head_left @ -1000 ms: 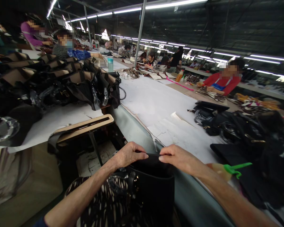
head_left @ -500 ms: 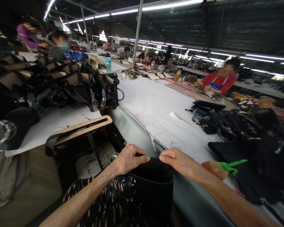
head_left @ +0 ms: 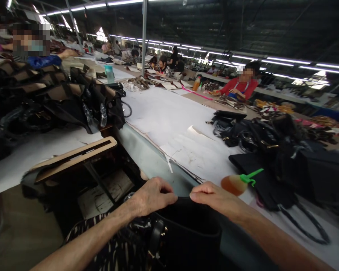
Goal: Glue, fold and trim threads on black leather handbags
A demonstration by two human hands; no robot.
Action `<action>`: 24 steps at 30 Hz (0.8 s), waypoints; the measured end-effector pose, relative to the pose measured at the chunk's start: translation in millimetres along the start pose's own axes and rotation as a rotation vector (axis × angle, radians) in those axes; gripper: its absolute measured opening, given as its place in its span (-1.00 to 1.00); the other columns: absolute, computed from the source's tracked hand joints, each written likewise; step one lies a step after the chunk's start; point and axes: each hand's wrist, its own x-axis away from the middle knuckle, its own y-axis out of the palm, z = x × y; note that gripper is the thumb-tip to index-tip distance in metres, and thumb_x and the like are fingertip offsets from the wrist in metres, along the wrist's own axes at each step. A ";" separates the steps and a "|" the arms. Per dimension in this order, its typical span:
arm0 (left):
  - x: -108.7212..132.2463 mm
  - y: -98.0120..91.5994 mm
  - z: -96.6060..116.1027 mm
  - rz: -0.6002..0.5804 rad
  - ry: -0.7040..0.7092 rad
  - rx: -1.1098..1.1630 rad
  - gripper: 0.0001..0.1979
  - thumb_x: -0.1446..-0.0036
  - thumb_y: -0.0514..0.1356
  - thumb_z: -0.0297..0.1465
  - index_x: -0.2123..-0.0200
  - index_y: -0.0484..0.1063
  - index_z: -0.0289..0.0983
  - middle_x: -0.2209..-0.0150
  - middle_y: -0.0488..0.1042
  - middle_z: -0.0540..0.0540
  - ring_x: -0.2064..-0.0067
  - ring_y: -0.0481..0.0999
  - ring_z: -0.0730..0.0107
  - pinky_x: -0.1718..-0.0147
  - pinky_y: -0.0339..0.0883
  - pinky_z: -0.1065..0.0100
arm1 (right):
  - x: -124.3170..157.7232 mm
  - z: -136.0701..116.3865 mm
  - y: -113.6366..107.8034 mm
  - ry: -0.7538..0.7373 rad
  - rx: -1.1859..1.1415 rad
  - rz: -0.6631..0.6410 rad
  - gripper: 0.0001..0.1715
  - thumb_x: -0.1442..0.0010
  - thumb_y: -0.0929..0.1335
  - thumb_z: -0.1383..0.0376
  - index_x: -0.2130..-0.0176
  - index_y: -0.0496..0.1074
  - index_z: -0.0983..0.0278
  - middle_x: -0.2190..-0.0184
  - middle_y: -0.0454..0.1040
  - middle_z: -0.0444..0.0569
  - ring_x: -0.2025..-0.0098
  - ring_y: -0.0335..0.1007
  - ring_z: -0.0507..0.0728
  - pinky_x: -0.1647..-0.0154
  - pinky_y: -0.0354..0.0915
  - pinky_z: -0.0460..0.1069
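Looks like we're edge-handling: black bag [head_left: 196, 241] at 6 o'clock, our left hand [head_left: 153, 197] and right hand [head_left: 214, 197] both pinching its rim [head_left: 184, 198], 12 o'clock side. Next move probably calls for even finger pressure along it.

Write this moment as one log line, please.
left hand: pinches black bag at rim | right hand: pinches same rim | black bag: top open | nearby: green-nozzled bottle on white-covered table

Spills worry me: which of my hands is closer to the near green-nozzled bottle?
Right. The right hand, at the rim of the black bag, is just left of the bottle in view; the left hand, also there, is farther left.
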 end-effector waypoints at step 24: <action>-4.0 16.1 1.1 -0.095 -0.209 0.164 -0.77 0.17 0.14 -0.29 0.71 0.23 -0.29 0.72 0.02 0.10 0.65 -0.01 0.57 0.71 -0.21 0.41 | 9.6 22.0 17.1 0.183 -0.187 0.147 -0.76 0.00 0.33 0.15 0.47 0.41 0.29 0.60 0.26 -0.17 0.48 0.17 0.03 0.46 0.10 -0.08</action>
